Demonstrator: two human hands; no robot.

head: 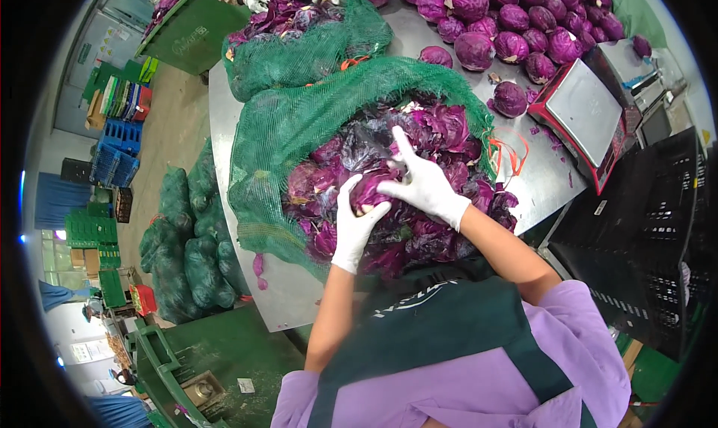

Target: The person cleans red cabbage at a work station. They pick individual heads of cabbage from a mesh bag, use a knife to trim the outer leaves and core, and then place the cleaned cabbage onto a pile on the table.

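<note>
My left hand [357,226], in a white glove, holds a small red cabbage [373,192] from its left and lower side. My right hand [423,186], gloved alike, is at the cabbage's right side, its thumb against it and its index finger stretched upward. Something dark, blurred, shows by the right fingers; what it is I cannot tell. Both hands are above an open green mesh sack [286,130] filled with red cabbages and loose purple leaves [443,125]. An orange drawstring [513,150] lies at the sack's right edge.
Trimmed red cabbages [510,46] are heaped on the metal table [549,195]. A red-framed scale [583,114] stands right, near black crates [622,231]. A co-worker's gloved hands are at another mesh sack [291,57]. Full sacks [190,259] stand on the floor, left. A green bin [241,360] is lower left.
</note>
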